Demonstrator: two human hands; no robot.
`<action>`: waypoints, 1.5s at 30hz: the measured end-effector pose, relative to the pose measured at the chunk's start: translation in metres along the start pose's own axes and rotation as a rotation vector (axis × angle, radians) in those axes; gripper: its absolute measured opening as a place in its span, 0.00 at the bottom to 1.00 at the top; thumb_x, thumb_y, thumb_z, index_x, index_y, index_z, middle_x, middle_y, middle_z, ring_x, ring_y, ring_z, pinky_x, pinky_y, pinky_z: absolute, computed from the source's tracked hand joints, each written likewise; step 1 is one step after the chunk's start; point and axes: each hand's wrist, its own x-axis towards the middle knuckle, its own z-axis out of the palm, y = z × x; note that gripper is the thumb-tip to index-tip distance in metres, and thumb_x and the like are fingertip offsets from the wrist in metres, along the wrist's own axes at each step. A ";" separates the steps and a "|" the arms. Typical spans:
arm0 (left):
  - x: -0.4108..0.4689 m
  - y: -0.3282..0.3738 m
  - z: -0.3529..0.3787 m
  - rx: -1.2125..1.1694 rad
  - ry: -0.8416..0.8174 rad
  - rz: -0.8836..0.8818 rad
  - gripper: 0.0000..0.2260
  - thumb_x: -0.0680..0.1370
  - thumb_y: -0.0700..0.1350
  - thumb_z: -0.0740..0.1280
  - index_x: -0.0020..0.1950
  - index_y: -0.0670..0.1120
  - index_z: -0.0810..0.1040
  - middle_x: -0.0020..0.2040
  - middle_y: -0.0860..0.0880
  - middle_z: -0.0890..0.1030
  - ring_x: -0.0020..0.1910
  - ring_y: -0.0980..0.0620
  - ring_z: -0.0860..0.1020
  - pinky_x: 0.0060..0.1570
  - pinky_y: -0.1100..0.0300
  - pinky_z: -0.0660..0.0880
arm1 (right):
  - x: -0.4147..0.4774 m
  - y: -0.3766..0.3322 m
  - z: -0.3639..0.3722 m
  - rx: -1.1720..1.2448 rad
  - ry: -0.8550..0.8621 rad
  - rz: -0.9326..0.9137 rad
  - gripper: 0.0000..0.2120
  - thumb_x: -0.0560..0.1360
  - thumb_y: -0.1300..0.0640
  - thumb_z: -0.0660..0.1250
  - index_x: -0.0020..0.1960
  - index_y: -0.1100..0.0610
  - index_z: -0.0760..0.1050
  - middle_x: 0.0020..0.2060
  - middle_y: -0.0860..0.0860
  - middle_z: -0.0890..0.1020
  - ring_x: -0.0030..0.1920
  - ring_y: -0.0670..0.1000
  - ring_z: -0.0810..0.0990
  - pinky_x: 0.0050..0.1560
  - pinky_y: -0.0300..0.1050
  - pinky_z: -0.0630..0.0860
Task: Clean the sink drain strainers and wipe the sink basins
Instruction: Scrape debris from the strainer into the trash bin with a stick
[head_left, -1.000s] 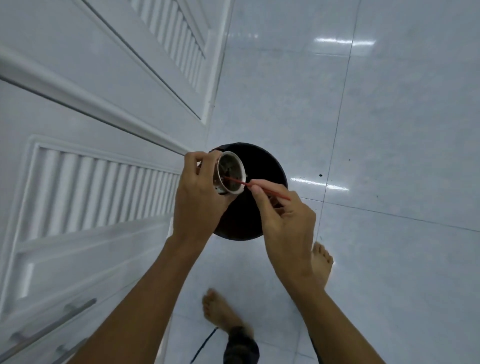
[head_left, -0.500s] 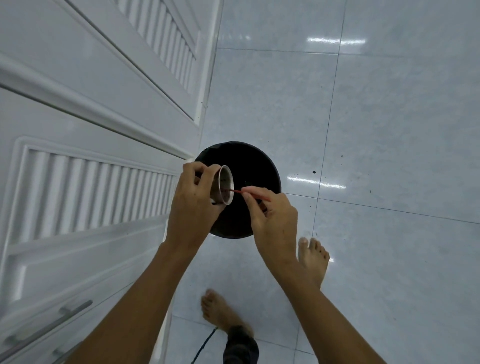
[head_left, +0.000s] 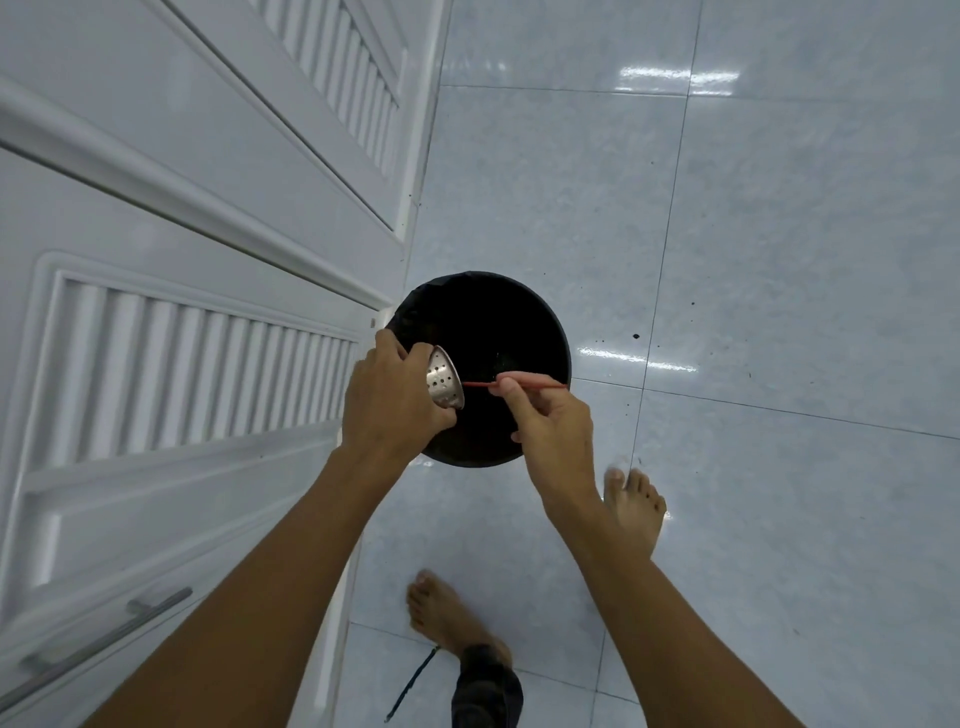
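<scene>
While my 2 bare feet stay planted on the tiled floor (head_left: 779, 260) at the near edge of the view, both hands work above the black bin (head_left: 498, 312), which stands on the floor against the white cabinet (head_left: 182, 338). My left hand (head_left: 387, 400) wraps the metal drain strainer (head_left: 444, 384), fingers curled round its rim. My right hand (head_left: 556, 431) pinches a thin red stick (head_left: 540, 385) between thumb and fingertips, its tip close to the strainer's edge.

A second ago the strainer's open mouth faced me and the stick was poking inside it. Now the cup has turned, so its perforated underside shows and the mouth tips toward the bin, and the stick has come out. I take that to mean the loosened muck is being dumped; I think there is a speck of debris in the bin's dark bottom, though it is too dim to be sure.

By my reckoning this strainer is nearly scraped clean, with rinsing and the basins yet to do.
</scene>
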 end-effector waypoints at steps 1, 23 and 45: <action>0.002 0.002 0.000 -0.021 -0.036 0.008 0.32 0.69 0.56 0.79 0.68 0.47 0.75 0.60 0.44 0.70 0.51 0.44 0.78 0.52 0.53 0.78 | 0.000 0.003 0.001 0.003 -0.054 0.015 0.05 0.81 0.50 0.69 0.51 0.40 0.82 0.47 0.42 0.87 0.50 0.39 0.83 0.51 0.46 0.85; 0.006 0.010 0.012 -0.277 -0.126 -0.015 0.36 0.67 0.53 0.83 0.70 0.48 0.73 0.63 0.45 0.74 0.54 0.51 0.74 0.52 0.59 0.73 | 0.003 0.028 -0.004 0.126 -0.065 0.184 0.05 0.80 0.52 0.70 0.51 0.43 0.83 0.44 0.41 0.87 0.45 0.40 0.83 0.39 0.34 0.80; -0.015 -0.004 0.016 -0.808 0.263 -0.043 0.32 0.68 0.47 0.83 0.67 0.51 0.72 0.62 0.54 0.76 0.61 0.63 0.75 0.59 0.70 0.75 | -0.006 -0.025 -0.015 0.010 -0.048 -0.182 0.06 0.80 0.53 0.69 0.55 0.48 0.84 0.47 0.42 0.87 0.51 0.44 0.85 0.55 0.35 0.81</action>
